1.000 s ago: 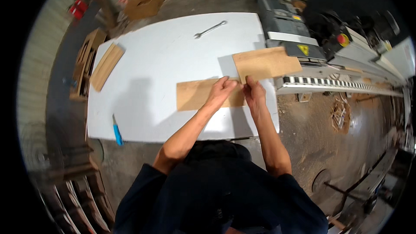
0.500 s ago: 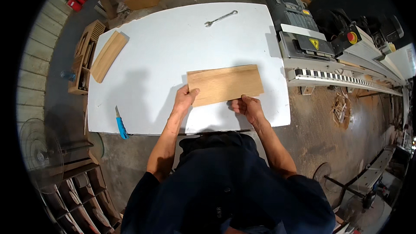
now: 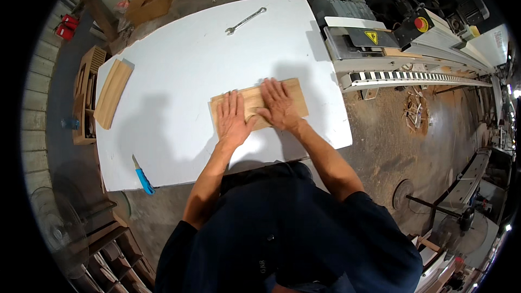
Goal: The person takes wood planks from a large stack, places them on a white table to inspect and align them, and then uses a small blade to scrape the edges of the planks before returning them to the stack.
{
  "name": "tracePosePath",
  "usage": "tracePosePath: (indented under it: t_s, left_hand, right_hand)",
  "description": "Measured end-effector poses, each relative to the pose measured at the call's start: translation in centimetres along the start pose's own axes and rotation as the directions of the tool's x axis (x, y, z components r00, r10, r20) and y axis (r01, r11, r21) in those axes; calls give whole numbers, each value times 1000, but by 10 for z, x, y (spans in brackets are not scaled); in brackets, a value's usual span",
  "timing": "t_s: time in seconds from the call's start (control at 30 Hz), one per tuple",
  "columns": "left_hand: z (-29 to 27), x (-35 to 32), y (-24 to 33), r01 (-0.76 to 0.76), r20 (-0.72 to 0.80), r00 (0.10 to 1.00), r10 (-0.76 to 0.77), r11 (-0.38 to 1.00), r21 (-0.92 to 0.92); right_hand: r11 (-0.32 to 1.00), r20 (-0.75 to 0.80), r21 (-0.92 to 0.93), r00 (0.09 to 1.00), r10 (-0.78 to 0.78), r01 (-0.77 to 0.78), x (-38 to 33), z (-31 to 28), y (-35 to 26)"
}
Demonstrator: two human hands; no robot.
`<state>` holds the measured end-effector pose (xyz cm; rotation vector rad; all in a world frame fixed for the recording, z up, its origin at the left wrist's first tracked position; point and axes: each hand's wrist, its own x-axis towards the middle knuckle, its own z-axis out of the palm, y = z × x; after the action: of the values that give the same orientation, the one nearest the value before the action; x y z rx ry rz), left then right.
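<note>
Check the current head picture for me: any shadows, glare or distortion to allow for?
Head view: a broad soft shadow lies on the white table, left of the wooden board; head view: small bright lights glare at the right rim; head view: the table's far edge bows.

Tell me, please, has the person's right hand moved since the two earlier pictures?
Yes. The right hand has moved left, away from the right edge of the white table, and now rests open on the wooden board.

Bright tabletop [image 3: 179, 59], soft shadows, black fisheye corners
</note>
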<state>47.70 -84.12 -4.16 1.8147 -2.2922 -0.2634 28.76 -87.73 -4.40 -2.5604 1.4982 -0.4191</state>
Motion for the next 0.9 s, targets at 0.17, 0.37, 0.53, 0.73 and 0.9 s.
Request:
tracePosePath:
  t_s: [0.17, 0.37, 0.53, 0.73, 0.9]
  left_hand:
    - [-19, -8, -30, 117, 10, 993, -117, 993, 5]
    - [-21, -50, -64, 132, -78, 987, -144, 982, -138]
    - [-31, -69, -51, 20, -111, 993, -50, 966, -259]
    - [-30, -54, -41, 80, -163, 979, -121, 968, -237]
    - [-32, -45, -42, 174, -79, 976, -201, 949, -264]
  right_hand:
    - [954, 66, 57, 955, 290, -294, -6, -18, 71]
    - [918, -126, 289, 940, 317, -270, -51, -19, 87]
    - [939, -100, 242, 957, 273, -243, -79, -31, 49]
    - [968, -182, 199, 965, 189, -152, -75, -22, 55]
    - [927, -72, 248, 949, 307, -281, -73, -28, 56]
